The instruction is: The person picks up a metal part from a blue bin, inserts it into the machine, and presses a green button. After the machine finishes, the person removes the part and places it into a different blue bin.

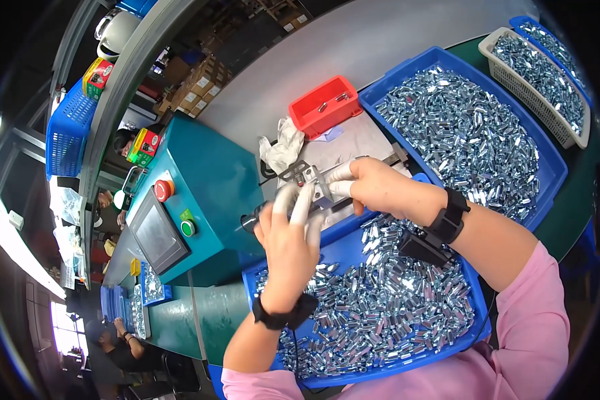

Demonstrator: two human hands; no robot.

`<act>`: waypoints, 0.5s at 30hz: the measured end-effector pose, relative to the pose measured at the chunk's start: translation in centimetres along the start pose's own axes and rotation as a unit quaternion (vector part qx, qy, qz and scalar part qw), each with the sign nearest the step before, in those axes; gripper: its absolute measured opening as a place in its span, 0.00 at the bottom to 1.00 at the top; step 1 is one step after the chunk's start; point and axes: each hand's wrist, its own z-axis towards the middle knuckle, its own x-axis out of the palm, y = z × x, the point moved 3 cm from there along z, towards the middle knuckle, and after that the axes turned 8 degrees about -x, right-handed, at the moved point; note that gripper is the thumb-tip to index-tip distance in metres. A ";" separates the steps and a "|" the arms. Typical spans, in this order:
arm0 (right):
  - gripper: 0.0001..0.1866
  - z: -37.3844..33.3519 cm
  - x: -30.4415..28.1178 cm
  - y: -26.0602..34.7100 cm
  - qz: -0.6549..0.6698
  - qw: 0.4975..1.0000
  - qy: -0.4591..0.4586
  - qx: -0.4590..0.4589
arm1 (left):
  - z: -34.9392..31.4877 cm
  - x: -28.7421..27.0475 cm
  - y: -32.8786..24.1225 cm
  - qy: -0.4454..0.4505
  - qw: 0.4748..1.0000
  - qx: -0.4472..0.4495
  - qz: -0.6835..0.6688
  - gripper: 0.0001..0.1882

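My left hand, with white covers on several fingertips, reaches over a small metal fixture. Its fingers are stretched and slightly apart, and I see nothing held in them. From the right my right hand, its fingertips also covered in white, comes to the same fixture. Thumb and fingers are closed together at the fixture's side; what they pinch, if anything, is hidden. Right below both hands a blue tray is heaped with small shiny metal sleeves. Black bands with small devices sit on both my wrists.
A red bin with a few metal pieces stands behind the fixture beside white gloves. Another full blue tray and a white basket lie right. A teal machine with screen and buttons stands left. People work in the far left background.
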 end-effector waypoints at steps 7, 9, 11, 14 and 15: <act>0.21 -1.3 2.2 0.3 -0.007 0.995 0.079 0.063 | -7.3 0.8 0.7 0.240 0.968 -0.065 -0.036 0.08; 0.24 -1.5 2.7 0.0 0.000 0.991 0.115 0.067 | -7.7 1.5 1.4 0.252 0.964 -0.063 -0.055 0.08; 0.26 -1.4 2.8 -0.6 0.023 0.988 0.135 0.066 | -7.6 1.7 1.5 0.254 0.962 -0.066 -0.070 0.07; 0.28 -1.4 3.1 -1.1 0.075 0.980 0.172 0.063 | -7.7 1.8 1.6 0.251 0.962 -0.065 -0.081 0.08; 0.29 -1.5 3.1 -0.9 0.086 0.978 0.178 0.068 | -7.6 1.9 1.7 0.247 0.963 -0.069 -0.086 0.08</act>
